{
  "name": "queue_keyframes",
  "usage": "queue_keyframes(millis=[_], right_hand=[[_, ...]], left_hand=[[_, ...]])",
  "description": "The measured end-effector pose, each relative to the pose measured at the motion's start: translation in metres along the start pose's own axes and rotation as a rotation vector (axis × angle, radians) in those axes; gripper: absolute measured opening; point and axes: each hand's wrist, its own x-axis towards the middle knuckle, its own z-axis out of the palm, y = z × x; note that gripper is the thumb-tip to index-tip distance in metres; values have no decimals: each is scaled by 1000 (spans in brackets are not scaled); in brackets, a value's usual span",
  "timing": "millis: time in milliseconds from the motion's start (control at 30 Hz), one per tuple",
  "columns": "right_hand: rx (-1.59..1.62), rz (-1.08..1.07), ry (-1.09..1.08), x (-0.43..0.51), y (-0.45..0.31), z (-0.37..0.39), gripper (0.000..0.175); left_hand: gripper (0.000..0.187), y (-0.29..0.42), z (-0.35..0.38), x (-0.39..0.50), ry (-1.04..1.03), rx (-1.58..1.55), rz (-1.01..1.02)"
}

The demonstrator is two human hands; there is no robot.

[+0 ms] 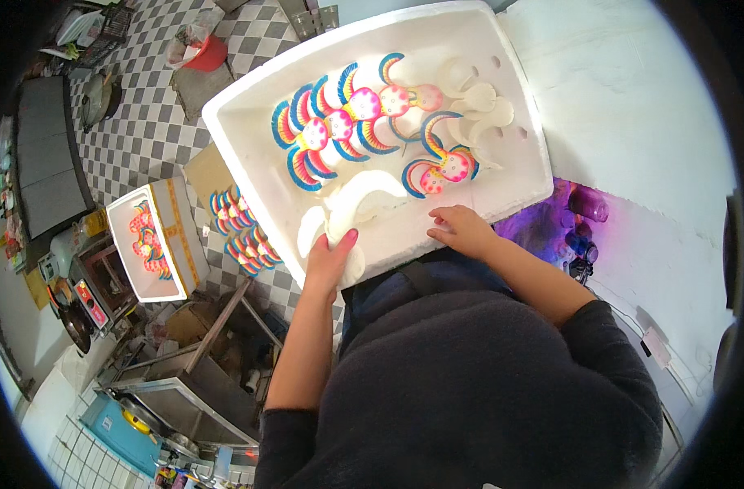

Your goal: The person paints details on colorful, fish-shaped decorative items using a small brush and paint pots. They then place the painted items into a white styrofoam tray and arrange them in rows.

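A large white foam box (378,238) lies before me, its open side facing up. My left hand (330,261) holds an unpainted white curved piece (351,202) near the box's near left corner, thumb on top. A smaller white curved part is beside it. My right hand (462,231) is over the near wall with its fingers apart and nothing in them. Painted pieces with pink dotted discs and blue-edged, striped curved arms (340,125) lie in a row inside the box. Another painted group (454,166) lies nearer my right hand. Several unpainted pieces (480,98) are at the right end.
A smaller foam box (185,287) with painted pieces stands at the left. More painted pieces (249,244) lie on the floor beside it. A red bucket (208,55) with a plastic bag stands further back. A metal-framed rack (219,324) is at the lower left.
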Motion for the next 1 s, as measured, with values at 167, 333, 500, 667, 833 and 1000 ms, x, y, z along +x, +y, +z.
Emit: queue_keyframes(millis=[167, 333, 500, 667, 833, 1000], right_hand=[[437, -39, -126, 0, -35, -11, 42], [760, -15, -348, 12, -60, -23, 40], [733, 51, -391, 19, -49, -30, 38], [542, 137, -384, 26, -39, -36, 36], [529, 101, -366, 28, -23, -27, 38], [552, 88, -371, 30, -22, -27, 37]], left_hand=[[53, -6, 34, 12, -50, -427, -16], [44, -1, 59, 14, -128, -556, -18], [45, 1, 59, 1, -109, -556, -82], [46, -18, 35, -3, -88, -808, -23], [44, -13, 11, -17, -3, -921, 73], [45, -11, 3, -19, -5, -992, 136]])
